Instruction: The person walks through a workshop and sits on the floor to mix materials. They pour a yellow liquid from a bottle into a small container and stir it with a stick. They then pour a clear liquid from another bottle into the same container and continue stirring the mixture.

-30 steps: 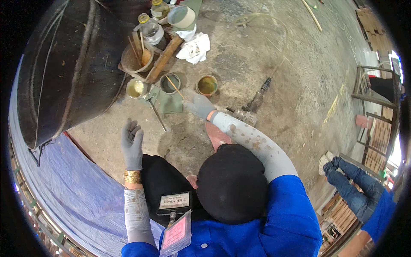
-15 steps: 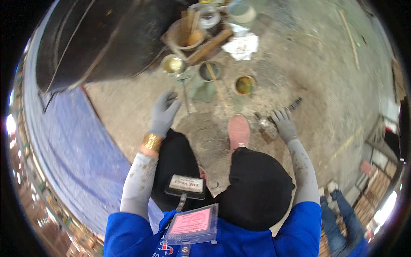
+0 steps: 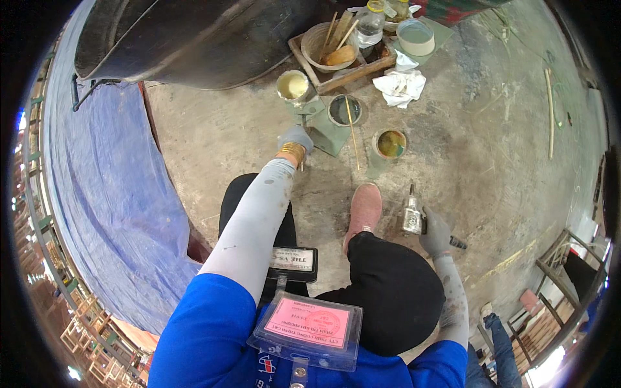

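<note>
My left hand (image 3: pixel 296 138), in a grey glove, is closed around a thin-handled tool (image 3: pixel 304 120). Its slim ends show above and below the fist, but its kind is hard to make out. On the right, my gloved right hand (image 3: pixel 436 233) grips the black handle of a silver drill-like power tool (image 3: pixel 412 217), whose narrow tip points away from me. Just beyond the left hand stands a can of pale yellow stuff (image 3: pixel 293 86). Beside it is a can of dark liquid (image 3: pixel 343 110) with a thin stick (image 3: pixel 353 132) leaning across it.
Farther right sits a can of yellow-green liquid (image 3: pixel 391 143). At the back, a wooden tray (image 3: pixel 354 79) bears a bowl with sticks (image 3: pixel 328 46) and a jar (image 3: pixel 370 26). White crumpled cloth (image 3: pixel 400 87) lies nearby. A large black object (image 3: pixel 194 45) and blue sheet (image 3: pixel 110 168) flank the left.
My left hand, open before, has moved right and closed around the thin-handled tool. My right hand has moved slightly nearer and turned the power tool, so its tip now points away.
</note>
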